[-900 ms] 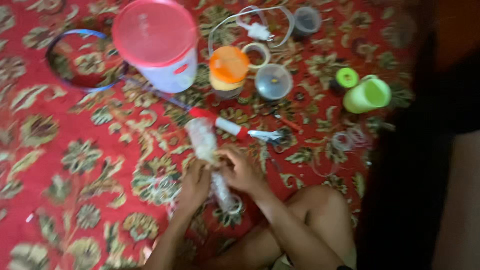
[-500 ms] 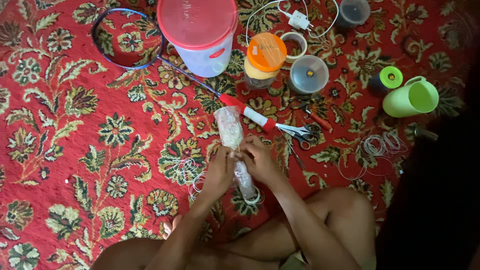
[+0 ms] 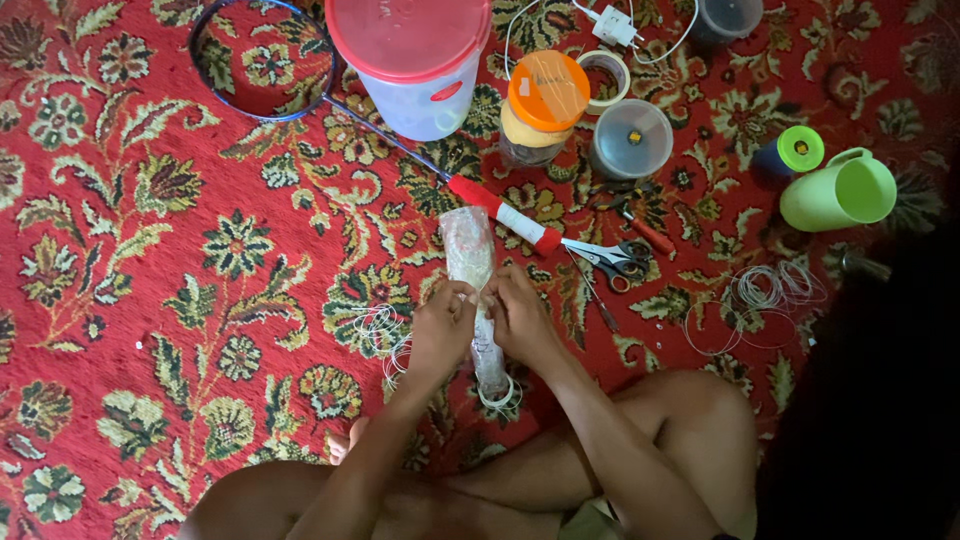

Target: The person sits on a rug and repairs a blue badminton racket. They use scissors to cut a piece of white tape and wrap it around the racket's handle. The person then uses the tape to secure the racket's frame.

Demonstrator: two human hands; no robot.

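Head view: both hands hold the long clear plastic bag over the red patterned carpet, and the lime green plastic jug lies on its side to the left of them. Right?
Not quite. The head view shows the lime green plastic jug lying to the right, not the left. The rest stands: the left hand and right hand both hold the long clear plastic bag over the red patterned carpet.

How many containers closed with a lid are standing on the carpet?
3. The big bucket with a red lid at the top, the jar with an orange lid right of it, and a small clear-lidded tub beside that jar. The picture's dark right side may hide more.
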